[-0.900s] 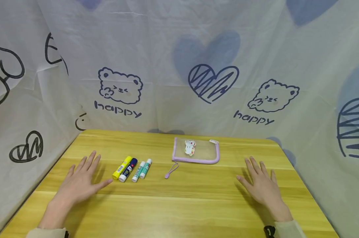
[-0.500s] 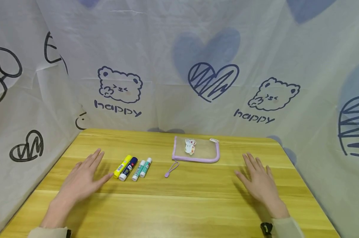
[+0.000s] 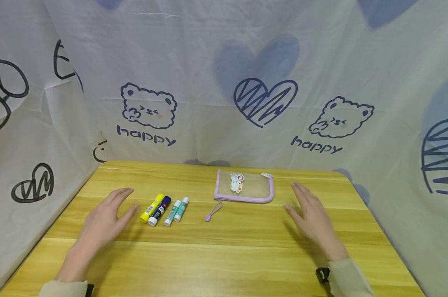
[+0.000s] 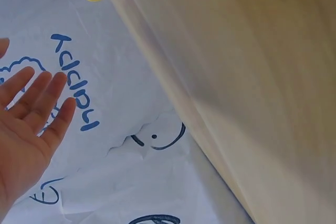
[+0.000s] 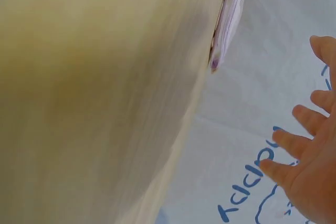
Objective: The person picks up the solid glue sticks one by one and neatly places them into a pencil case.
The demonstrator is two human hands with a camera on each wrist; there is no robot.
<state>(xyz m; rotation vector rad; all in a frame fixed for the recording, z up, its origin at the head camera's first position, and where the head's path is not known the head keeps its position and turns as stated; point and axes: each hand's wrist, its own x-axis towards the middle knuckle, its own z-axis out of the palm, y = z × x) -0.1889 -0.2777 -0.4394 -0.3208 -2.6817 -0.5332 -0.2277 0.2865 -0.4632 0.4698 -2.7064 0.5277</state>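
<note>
Flat see-through pouch [image 3: 254, 187], four glue sticks [image 3: 160, 210] outside it

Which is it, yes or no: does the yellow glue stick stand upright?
No, the yellow glue stick lies on its side beside the dark blue glue stick.

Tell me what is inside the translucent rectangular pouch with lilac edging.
No item shows inside the translucent rectangular pouch, only a dull tan tone. The white cartoon picture, the small white tag and the opaque lilac edging hide whatever lies behind them.
</note>
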